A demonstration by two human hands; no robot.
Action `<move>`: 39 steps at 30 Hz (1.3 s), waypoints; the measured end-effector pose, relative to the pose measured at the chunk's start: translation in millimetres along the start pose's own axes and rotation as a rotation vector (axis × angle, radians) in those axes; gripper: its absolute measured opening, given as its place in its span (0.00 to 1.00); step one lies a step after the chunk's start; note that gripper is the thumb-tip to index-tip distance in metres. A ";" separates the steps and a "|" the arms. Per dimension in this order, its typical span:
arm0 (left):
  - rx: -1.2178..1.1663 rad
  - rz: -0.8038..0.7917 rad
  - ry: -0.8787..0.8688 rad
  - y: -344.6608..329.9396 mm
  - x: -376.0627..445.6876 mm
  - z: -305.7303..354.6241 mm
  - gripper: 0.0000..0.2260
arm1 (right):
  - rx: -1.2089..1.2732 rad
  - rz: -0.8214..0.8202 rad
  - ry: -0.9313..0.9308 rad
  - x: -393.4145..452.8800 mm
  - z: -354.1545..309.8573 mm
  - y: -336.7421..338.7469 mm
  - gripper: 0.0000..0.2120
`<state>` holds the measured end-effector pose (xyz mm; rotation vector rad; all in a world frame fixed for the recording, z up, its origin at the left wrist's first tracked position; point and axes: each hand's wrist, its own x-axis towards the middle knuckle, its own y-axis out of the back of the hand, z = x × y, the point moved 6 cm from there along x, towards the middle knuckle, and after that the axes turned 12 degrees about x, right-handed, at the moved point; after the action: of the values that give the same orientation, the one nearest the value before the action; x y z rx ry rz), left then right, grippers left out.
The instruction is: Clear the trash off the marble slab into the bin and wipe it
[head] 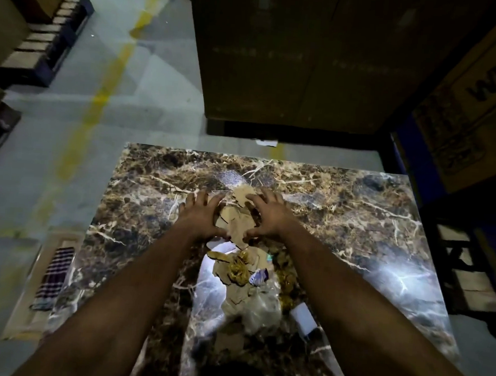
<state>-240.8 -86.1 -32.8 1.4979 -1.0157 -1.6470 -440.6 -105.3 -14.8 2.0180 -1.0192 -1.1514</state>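
Note:
A brown veined marble slab (341, 211) lies in front of me. Torn cardboard scraps (236, 216) sit near its middle. My left hand (201, 214) and my right hand (267, 215) cup these scraps from either side, fingers spread and bent, touching the pieces. Closer to me lies more trash: gold foil wrappers (237, 270), a clear plastic bag (258, 307), a white paper piece (302, 317) and further cardboard bits. No bin is in view.
A checked cloth (54, 274) lies on a flat cardboard piece on the floor left of the slab. Large cardboard boxes (292, 54) stand beyond the slab and at right. A pallet with boxes (44, 38) is at far left. Grey floor with a yellow line lies between.

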 end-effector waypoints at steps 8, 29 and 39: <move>0.079 -0.008 -0.093 -15.2 6.6 25.9 0.49 | -0.207 -0.096 0.040 30.2 -6.5 -34.1 0.69; -0.800 0.261 -0.058 17.8 -28.0 24.1 0.12 | 0.493 0.128 0.108 -10.7 -15.2 -5.5 0.15; -0.995 0.241 -0.040 3.4 -76.2 27.6 0.18 | 0.977 0.053 -0.086 -96.4 32.5 8.6 0.22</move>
<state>-260.3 -17.8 6.4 0.6456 -0.2553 -1.6200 -504.1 -32.8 18.8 2.6226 -1.9233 -0.7585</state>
